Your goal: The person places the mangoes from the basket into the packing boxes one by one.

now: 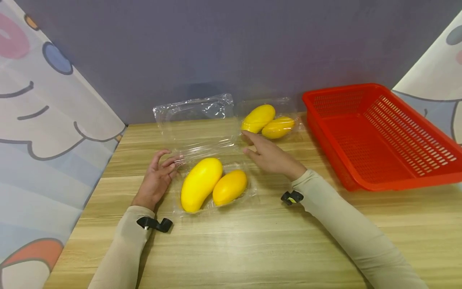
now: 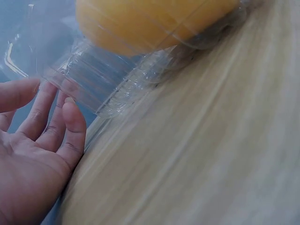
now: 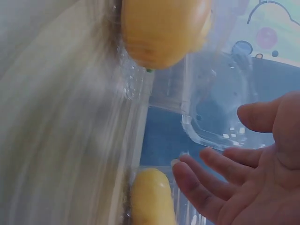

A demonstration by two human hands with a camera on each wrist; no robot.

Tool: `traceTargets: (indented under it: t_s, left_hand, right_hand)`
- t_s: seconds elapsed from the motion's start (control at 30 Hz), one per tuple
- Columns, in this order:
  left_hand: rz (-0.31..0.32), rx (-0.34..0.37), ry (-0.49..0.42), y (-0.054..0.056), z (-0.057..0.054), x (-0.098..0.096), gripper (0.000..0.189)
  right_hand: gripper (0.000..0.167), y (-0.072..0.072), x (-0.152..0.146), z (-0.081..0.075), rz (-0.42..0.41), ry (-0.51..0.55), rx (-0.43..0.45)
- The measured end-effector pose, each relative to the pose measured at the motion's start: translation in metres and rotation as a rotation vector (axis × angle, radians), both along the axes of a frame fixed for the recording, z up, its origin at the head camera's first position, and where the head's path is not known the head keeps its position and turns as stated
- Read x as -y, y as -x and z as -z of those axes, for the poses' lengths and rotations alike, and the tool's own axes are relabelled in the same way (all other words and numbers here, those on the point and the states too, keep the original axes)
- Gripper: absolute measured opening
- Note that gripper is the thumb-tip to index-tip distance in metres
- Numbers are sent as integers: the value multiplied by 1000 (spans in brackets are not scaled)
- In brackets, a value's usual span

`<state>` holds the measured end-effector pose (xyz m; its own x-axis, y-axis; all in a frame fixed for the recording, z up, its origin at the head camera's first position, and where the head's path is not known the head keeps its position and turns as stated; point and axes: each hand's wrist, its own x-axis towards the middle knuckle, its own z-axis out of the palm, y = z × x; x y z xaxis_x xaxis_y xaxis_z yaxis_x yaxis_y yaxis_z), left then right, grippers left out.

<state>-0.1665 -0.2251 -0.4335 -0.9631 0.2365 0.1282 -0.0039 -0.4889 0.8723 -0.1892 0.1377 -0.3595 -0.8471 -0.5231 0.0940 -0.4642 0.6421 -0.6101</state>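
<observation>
An opened clear plastic clamshell box (image 1: 252, 192) lies on the wooden table with its lid (image 1: 196, 128) raised at the back. In its tray sit a larger yellow mango (image 1: 201, 184) and a smaller, more orange mango (image 1: 229, 187). My left hand (image 1: 155, 180) is at the box's left side, its loosely bent fingers by the hinge; in the left wrist view the fingertips overlap the clear plastic. To the right of the lid, my right hand (image 1: 270, 154) has its fingers extended and thumb apart, with nothing held, as the right wrist view also shows.
Behind my right hand, a second clear box (image 1: 285, 103) holds two yellow mangoes (image 1: 259, 118). A red perforated plastic basket (image 1: 326, 148) stands at the right. A grey wall panel (image 1: 231, 48) rises along the table's back edge, with cartoon-printed sheets (image 1: 47, 120) at both sides.
</observation>
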Motion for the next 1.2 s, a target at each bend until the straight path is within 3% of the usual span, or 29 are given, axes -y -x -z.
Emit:
traceTargets:
  t_s: [0.23,0.4,0.57,0.83,1.07,1.2]
  left_hand:
    - [0,-21,28,0,2,0,37]
    - [2,-44,45,0,3,0,33]
    - [5,-52,33,0,4,1,34]
    - [30,-23,-13,0,2,3,33]
    - [69,29,-70,0,0,4,41]
    - [46,50,-31,-1,0,4,38]
  right_hand:
    - [73,1,1,-1,-33,155,55]
    - [75,0,1,-5,-38,229,48]
    - [70,-1,1,-8,-39,255,23]
    - [52,-8,-5,-23,-49,309,56]
    - [46,-20,-15,-40,-98,250,7]
    - [48,-27,-14,-45,-157,151,-65]
